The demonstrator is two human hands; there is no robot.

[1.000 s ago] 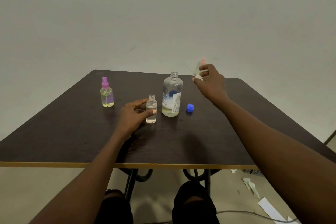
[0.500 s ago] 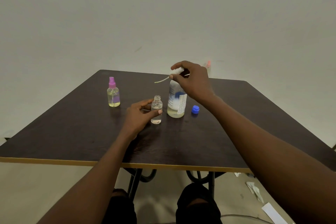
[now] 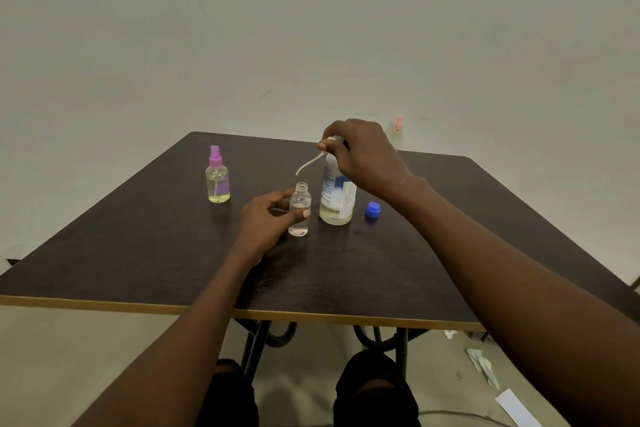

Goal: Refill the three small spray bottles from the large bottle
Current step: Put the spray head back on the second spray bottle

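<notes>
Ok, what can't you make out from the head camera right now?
- Large clear bottle: its neck and mouth are hidden behind the right hand.
- White spray head with dip tube: mostly covered by that hand's fingers.
- Pink-topped small bottle at the far table edge: blurred, its fill level unreadable.
- Label text on the large bottle: too small.

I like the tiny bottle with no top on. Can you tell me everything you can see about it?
The small open bottle looks like clear plastic, with a round body, rounded shoulders and a threaded neck left uncapped. It stands upright on the dark table, just left of the large bottle. It looks mostly empty, with perhaps a little clear liquid at the bottom. The left hand steadies it, thumb across the front. The spray head's tube hangs above its mouth without touching.
</notes>
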